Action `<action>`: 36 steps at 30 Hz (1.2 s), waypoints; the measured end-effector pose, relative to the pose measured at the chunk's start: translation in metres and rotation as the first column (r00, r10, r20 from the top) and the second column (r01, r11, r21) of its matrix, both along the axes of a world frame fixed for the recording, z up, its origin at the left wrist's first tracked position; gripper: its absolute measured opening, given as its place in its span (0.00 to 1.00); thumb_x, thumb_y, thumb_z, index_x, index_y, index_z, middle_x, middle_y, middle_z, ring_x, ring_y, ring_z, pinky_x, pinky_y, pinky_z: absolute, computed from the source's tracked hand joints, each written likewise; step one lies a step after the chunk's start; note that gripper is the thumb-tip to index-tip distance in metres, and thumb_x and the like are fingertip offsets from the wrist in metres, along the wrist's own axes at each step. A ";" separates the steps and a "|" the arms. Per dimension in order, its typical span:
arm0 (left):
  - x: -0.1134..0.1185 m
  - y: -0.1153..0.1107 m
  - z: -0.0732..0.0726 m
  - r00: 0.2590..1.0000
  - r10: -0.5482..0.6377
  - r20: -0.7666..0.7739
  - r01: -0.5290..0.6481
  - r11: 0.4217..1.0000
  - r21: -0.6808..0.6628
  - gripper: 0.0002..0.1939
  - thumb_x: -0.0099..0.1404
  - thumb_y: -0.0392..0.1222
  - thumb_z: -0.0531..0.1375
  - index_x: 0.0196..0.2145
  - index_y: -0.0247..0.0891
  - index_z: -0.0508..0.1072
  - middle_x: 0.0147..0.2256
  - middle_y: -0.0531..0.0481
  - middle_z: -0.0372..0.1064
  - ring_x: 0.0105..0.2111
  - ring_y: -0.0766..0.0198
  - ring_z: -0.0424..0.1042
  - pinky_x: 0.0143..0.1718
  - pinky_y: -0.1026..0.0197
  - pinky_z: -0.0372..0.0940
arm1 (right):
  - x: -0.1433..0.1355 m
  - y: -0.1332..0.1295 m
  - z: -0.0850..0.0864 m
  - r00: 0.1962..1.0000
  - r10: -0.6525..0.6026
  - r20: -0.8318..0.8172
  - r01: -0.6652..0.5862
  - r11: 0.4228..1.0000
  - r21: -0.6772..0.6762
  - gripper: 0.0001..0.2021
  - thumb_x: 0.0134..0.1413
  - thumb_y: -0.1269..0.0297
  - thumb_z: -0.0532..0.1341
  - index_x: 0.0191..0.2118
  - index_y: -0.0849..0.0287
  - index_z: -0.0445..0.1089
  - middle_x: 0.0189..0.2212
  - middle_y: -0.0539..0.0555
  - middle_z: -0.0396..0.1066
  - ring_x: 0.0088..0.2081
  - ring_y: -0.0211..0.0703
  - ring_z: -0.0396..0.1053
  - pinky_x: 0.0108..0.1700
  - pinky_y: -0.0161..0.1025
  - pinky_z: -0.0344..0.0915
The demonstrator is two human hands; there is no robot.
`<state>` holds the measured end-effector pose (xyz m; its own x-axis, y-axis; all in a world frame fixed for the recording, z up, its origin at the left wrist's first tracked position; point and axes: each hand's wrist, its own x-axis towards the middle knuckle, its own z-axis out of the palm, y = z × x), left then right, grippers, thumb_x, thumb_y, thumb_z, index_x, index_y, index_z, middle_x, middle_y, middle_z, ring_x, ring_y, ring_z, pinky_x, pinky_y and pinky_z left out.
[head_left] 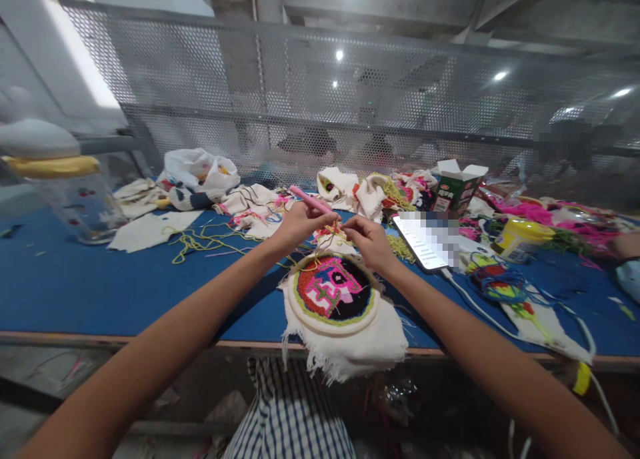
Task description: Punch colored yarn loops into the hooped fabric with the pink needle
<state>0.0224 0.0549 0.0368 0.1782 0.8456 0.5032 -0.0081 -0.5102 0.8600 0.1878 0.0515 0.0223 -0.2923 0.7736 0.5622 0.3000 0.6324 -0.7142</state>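
Observation:
My left hand (299, 227) is closed round a pink punch needle (314, 203), its thick handle slanting up to the left. Close beside it, the fingers of my right hand (369, 241) are pinched together at the needle's tip, where thin olive-yellow yarn (336, 227) shows; the exact grip is too small to make out. Just below both hands, an embroidery hoop (334, 328) lies on the table's front edge. Stretched in it is cream cloth (350, 355) with a frayed edge, worked in pink, red, black and green loops. Loose yellow-green yarn (200, 240) trails to the left.
The blue table (125, 292) holds a lit phone (423, 245) with a white cable, a yellow tub (523, 239), a green box (453, 187) and a clear jar (80, 202). Fabric scraps and yarn heap along the back before a perforated metal screen (310, 105). Another person's arm (627, 245) shows at right.

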 end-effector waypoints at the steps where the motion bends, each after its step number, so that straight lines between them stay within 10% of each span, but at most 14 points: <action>1: 0.000 -0.001 0.000 1.000 0.002 -0.004 -0.002 1.000 0.002 0.14 0.46 0.47 0.65 0.26 0.33 0.69 0.23 0.52 0.69 0.26 0.66 0.67 0.26 0.65 0.61 | 0.000 -0.001 0.000 1.000 -0.007 0.010 0.007 1.000 0.013 0.05 0.48 0.68 0.54 0.26 0.60 0.65 0.21 0.48 0.62 0.24 0.36 0.58 0.28 0.35 0.54; 13: 0.003 0.000 -0.009 0.991 0.027 -0.133 -0.034 0.998 -0.057 0.15 0.48 0.49 0.65 0.25 0.31 0.73 0.21 0.51 0.66 0.22 0.69 0.63 0.22 0.67 0.55 | -0.001 -0.007 0.000 0.993 -0.043 0.110 0.030 0.993 0.110 0.06 0.49 0.70 0.53 0.27 0.60 0.66 0.20 0.48 0.61 0.23 0.36 0.57 0.27 0.34 0.52; 36: -0.008 0.003 0.006 0.974 0.202 0.100 -0.201 0.979 -0.022 0.17 0.50 0.52 0.63 0.24 0.32 0.72 0.23 0.50 0.69 0.24 0.69 0.64 0.26 0.66 0.58 | 0.001 0.000 -0.003 0.956 -0.015 0.293 -0.023 0.992 0.127 0.13 0.59 0.64 0.46 0.39 0.61 0.66 0.25 0.52 0.67 0.28 0.40 0.66 0.33 0.36 0.58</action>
<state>0.0145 0.0580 0.0432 -0.0481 0.8650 0.4995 0.0065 -0.4998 0.8661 0.1892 0.0518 0.0195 -0.4617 0.6996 0.5454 0.4810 0.7140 -0.5087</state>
